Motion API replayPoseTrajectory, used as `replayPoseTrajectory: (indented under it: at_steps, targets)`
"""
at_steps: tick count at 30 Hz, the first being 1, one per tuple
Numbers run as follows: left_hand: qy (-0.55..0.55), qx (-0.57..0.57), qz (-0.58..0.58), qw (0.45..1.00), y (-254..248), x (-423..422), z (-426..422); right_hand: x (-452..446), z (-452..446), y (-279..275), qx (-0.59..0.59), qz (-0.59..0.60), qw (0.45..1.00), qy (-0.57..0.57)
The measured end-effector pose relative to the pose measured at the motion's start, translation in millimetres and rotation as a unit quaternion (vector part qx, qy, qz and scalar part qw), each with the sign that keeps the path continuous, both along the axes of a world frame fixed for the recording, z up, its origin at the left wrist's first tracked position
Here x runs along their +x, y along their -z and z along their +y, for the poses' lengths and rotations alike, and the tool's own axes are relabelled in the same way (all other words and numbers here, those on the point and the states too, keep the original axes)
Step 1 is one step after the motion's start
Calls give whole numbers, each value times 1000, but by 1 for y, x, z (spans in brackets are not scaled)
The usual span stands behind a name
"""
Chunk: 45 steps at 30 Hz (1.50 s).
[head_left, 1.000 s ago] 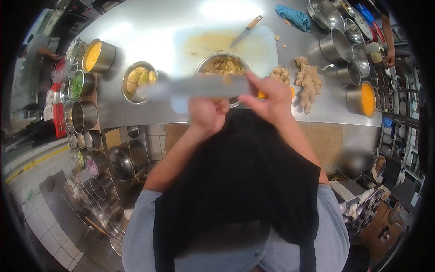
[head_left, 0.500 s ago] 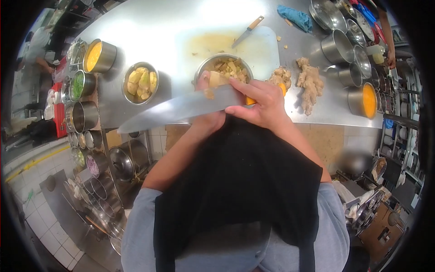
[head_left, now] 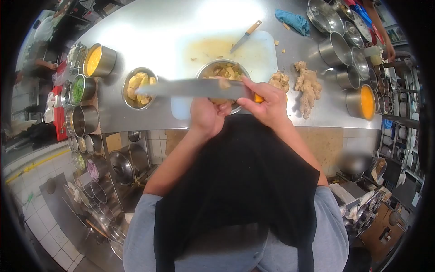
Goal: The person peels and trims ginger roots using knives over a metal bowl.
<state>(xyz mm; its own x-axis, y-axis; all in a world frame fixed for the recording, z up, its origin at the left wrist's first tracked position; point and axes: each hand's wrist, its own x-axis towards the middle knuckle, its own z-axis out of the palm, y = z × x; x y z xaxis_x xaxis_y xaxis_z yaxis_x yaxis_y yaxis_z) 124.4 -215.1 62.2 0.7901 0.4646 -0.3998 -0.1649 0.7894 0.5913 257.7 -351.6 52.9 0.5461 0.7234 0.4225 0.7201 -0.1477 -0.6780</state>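
Note:
My right hand (head_left: 268, 103) grips a large knife (head_left: 195, 89) by its yellow-orange handle, the wide blade pointing left. A bit of peel clings to the blade. Behind and below the blade, my left hand (head_left: 207, 115) is closed around a piece of ginger, mostly hidden by the knife. Both hands are over the near side of a steel bowl (head_left: 202, 69) holding peelings. To the left, peeled ginger (head_left: 144, 80) fills another steel bowl (head_left: 139, 107), the knife tip passing above it. Unpeeled ginger roots (head_left: 308, 88) lie to the right.
Under the peelings bowl is a white cutting board (head_left: 265, 50) with a small wooden-handled knife (head_left: 247, 36) on it. A blue cloth (head_left: 293, 21) lies farther back. Pots of orange liquid (head_left: 368, 102) and steel bowls line both sides. Another person's arm (head_left: 385, 41) reaches in at right.
The knife has swung from a downward slant to nearly level, its tip rising over the peeled ginger bowl. My left hand has turned and dropped behind the blade.

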Motion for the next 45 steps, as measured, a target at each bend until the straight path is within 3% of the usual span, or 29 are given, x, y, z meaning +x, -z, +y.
replayPoseTrajectory:
  at_steps: [2, 5, 9, 11, 13, 18, 21, 22, 25, 29, 31, 33, 35, 38, 40, 45]
  targets:
    - [-5, -16, -13, 1000, 10, 3, -4, -7, 0, -15, -17, -40, 998, -40]
    - [8, -164, -5, 986, -3, 12, -2, -11, 5, -27, -15, -93, 993, -71]
    - [-15, -88, -18, 996, 13, 8, -3, -9, 4, -16, 10, -101, 993, -56]
    - [53, -162, -171, 970, 44, -9, 11, -6, 0, -9, 10, -97, 995, -37]
    - [68, -156, -192, 966, 45, -10, 15, -4, -1, -9, 0, -90, 996, -30]
    - [-20, -29, 30, 999, 3, 0, -5, -6, 1, -11, -5, -42, 999, -22]
    - [24, -22, 8, 999, -8, -8, 4, 2, -4, 5, -10, 3, 1000, 28]
    - [-2, -27, 56, 998, -17, -2, 1, 5, -5, 7, -16, 17, 999, 43]
    - [-3, -17, 43, 999, 8, 1, -2, -8, -1, -11, -21, -27, 999, -28]
    - [-97, -5, 48, 994, -8, 19, -17, -10, 2, -30, -34, -46, 997, -58]
    - [-79, 31, 38, 996, 6, 2, -9, -5, 1, -17, -16, -21, 999, -44]
    - [43, -21, -147, 988, 21, -12, 15, 2, -2, -3, -10, -3, 1000, 0]
    - [66, -16, -162, 985, 32, -15, 19, 4, -3, 3, -5, -3, 1000, 8]
    - [-19, -1, -3, 1000, 4, 2, -1, -6, 0, -16, -5, -42, 998, -37]
    - [-36, -89, 1, 995, -9, 12, -7, -11, 4, -30, -7, -92, 993, -67]
    - [2, -114, -55, 992, 11, 7, -3, -11, 5, -32, -14, -112, 992, -63]
